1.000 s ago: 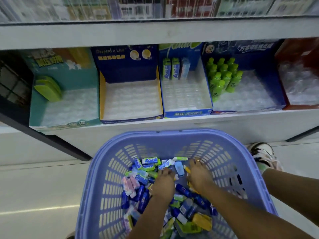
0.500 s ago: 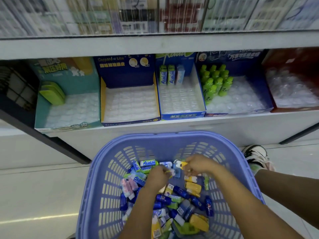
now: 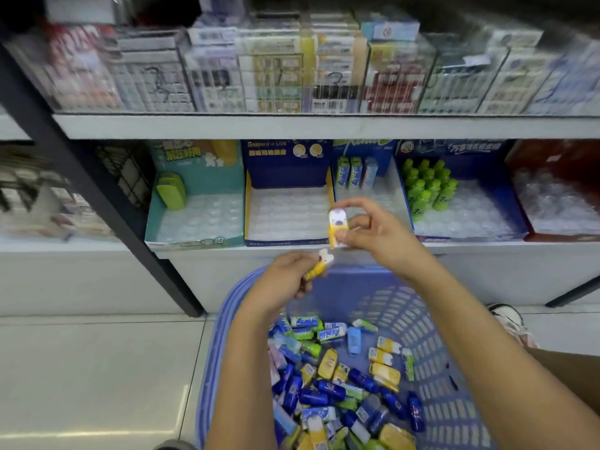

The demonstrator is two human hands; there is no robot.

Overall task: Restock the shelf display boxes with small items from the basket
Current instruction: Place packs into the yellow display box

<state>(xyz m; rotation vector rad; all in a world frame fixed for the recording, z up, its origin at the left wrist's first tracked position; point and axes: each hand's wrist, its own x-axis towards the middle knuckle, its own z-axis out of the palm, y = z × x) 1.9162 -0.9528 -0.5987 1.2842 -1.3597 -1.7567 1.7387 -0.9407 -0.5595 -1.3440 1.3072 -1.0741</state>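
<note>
Above the basket (image 3: 220, 323), the right hand (image 3: 376, 233) pinches a yellow pack (image 3: 337, 226) by its ends; the left hand (image 3: 281, 282) curls its fingers (image 3: 300, 259) round a second pack (image 3: 319, 266). Such light grips could drop either before the box (image 3: 289, 212) beyond the basket.

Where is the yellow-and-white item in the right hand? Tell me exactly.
In the head view, just right of centre: the right hand pinches the yellow-and-white item upright before the front right corner of the navy display box, above the blue basket.

Hands (image 3: 279, 282) (image 3: 381, 233) now above basket (image 3: 212, 352) (packet (image 3: 337, 226) apiece)
</note>
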